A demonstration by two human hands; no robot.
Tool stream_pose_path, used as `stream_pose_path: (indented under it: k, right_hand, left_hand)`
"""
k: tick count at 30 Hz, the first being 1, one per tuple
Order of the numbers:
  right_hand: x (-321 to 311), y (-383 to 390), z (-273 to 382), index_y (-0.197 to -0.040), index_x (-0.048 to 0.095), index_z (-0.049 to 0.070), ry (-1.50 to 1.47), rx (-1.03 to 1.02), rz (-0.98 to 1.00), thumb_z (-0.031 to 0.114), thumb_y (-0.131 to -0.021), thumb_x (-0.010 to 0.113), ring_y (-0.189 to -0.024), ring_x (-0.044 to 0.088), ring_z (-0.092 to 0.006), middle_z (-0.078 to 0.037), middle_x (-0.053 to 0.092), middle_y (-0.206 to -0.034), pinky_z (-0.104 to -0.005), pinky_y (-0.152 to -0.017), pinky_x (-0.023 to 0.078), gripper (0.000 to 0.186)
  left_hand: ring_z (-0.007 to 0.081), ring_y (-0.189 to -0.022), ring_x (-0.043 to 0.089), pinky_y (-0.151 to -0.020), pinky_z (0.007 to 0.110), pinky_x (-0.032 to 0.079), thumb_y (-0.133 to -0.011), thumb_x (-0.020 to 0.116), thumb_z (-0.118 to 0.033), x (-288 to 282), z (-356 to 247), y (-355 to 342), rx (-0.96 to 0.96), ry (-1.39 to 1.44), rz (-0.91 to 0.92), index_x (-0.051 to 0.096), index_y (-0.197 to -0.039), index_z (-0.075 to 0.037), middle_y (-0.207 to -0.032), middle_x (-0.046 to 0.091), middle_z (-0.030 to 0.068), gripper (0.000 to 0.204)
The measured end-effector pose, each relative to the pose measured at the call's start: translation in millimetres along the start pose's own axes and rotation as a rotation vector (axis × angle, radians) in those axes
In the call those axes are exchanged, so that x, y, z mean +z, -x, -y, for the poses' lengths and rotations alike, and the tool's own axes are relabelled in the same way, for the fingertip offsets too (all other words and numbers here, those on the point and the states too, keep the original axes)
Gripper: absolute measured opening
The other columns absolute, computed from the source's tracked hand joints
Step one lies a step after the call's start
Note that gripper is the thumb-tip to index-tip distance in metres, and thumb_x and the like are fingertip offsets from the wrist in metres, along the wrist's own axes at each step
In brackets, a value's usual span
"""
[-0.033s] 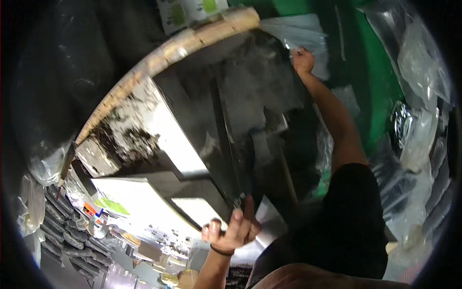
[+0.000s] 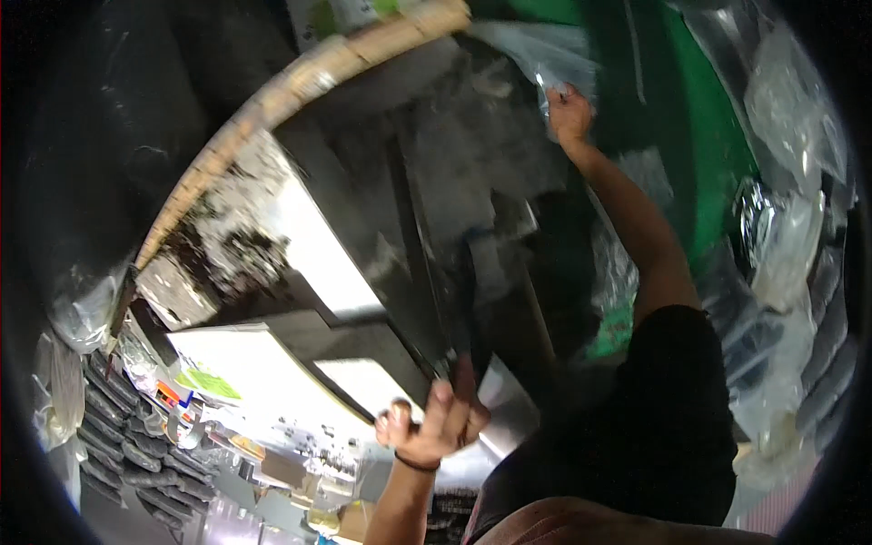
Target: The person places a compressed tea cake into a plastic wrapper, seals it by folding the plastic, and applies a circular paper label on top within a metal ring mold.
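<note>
Near the top, my right hand [image 2: 570, 116] is closed on the edge of a clear plastic bag [image 2: 545, 53]. The bag lies beyond the end of a bamboo rim [image 2: 313, 77]. Low in the middle, my left hand [image 2: 434, 431] has a dark band at its wrist and bent fingers. Its fingertips meet the near end of a long thin dark bar [image 2: 420, 232] with a small metallic glint; what they grip is not clear. Dark, smeared-looking material [image 2: 454, 127] fills the space inside the rim. Beside my left hand is a white panel [image 2: 363, 381].
A white board with a green patch [image 2: 213, 381] and a pale, dark-stained board [image 2: 263, 218] lie on the left. Several dark wrapped packs [image 2: 136, 454] are stacked at lower left. Clear plastic bags [image 2: 790, 127] line the right, beside a green surface [image 2: 718, 173].
The whole view has shifted slightly, with things moving up and left. My right hand still grips the bag, which now stretches more to the hand's left. My left hand keeps its pose.
</note>
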State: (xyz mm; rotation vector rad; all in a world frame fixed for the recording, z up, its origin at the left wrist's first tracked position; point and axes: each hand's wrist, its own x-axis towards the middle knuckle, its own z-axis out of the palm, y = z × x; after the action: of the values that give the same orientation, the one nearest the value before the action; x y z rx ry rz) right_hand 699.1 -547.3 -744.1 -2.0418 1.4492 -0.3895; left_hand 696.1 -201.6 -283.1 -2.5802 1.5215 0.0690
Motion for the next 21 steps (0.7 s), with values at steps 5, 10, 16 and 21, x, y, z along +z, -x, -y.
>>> stream_pose_path:
  k: [5,10,16,21]
  right_hand:
    - [-169,108,84,-0.097,0.067,0.0,-0.635,-0.418,0.352,-0.001,-0.077,0.066,-0.101,0.061,-0.0316,-0.014,0.062,-0.12,-0.0428,-0.092,0.049,0.02]
    - [-80,279,31,-0.107,0.071,0.005,-0.129,-0.458,1.002,0.011,-0.086,0.065,-0.114,0.061,-0.0334,-0.016,0.064,-0.123,-0.0462,-0.099,0.048,0.023]
    - [-17,312,112,-0.101,0.07,0.005,0.004,-0.38,1.13,0.014,-0.085,0.067,-0.1,0.062,-0.0339,-0.016,0.066,-0.108,-0.0469,-0.086,0.049,0.019]
    - [-12,307,155,-0.097,0.069,0.005,-0.027,-0.224,1.137,0.017,-0.085,0.068,-0.088,0.063,-0.0344,-0.016,0.068,-0.095,-0.0474,-0.075,0.05,0.017]
  left_hand:
    - [0.042,-0.148,0.015,-0.121,0.054,0.016,-0.084,0.055,-0.032,-8,14,-37,0.06,0.04,-0.085,0.082,-0.105,-0.018,-0.157,0.04,0.0162,0.036]
    - [0.0417,-0.147,0.017,-0.121,0.057,0.018,-0.091,0.053,-0.038,-5,16,-49,0.128,0.017,-0.056,0.081,-0.104,-0.018,-0.155,0.039,0.019,0.037]
    - [0.0353,-0.145,0.026,-0.119,0.059,0.018,-0.099,0.047,-0.038,-3,7,-44,0.094,-0.026,-0.099,0.08,-0.103,-0.016,-0.14,0.05,0.0068,0.04]
    - [0.0242,-0.141,0.043,-0.114,0.06,0.021,-0.102,0.04,-0.03,6,3,-43,0.093,-0.01,-0.151,0.079,-0.103,-0.011,-0.106,0.076,-0.0154,0.043]
